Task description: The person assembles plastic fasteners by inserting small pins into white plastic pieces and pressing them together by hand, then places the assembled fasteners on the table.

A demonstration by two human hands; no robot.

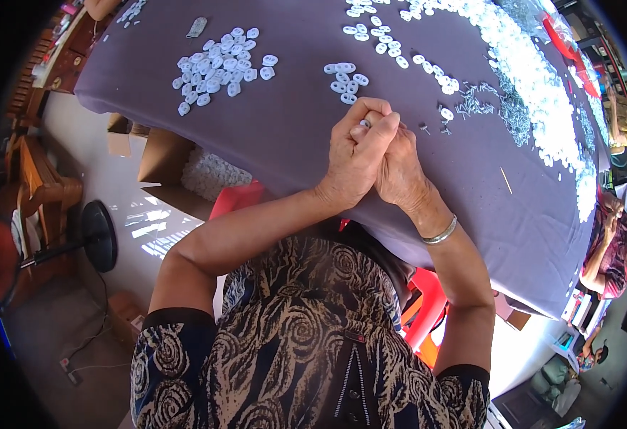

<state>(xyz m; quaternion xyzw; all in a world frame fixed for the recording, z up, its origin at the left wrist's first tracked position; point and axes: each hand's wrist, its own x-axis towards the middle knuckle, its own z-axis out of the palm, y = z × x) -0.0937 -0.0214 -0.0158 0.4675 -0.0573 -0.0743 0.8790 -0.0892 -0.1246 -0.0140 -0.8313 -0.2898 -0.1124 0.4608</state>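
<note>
My left hand (349,163) and my right hand (401,170) are pressed together above the table's near edge, fingers curled against each other. A small white plastic piece (365,124) peeks out between the fingers; the rest of it is hidden. Just beyond the hands lies a small group of white oval two-hole pieces (343,86). To the right rest a single white piece (447,114) and a scatter of small metal pins (476,100). Farther left is a loose heap of similar white pieces (220,64).
A large mound of white pieces (531,82) runs along the table's right side, beside a dense pile of metal pins (515,118). A thin stick (506,181) lies on the purple cloth (292,136). Below stand a cardboard box (163,161) and a red stool (425,304). Other people sit at right.
</note>
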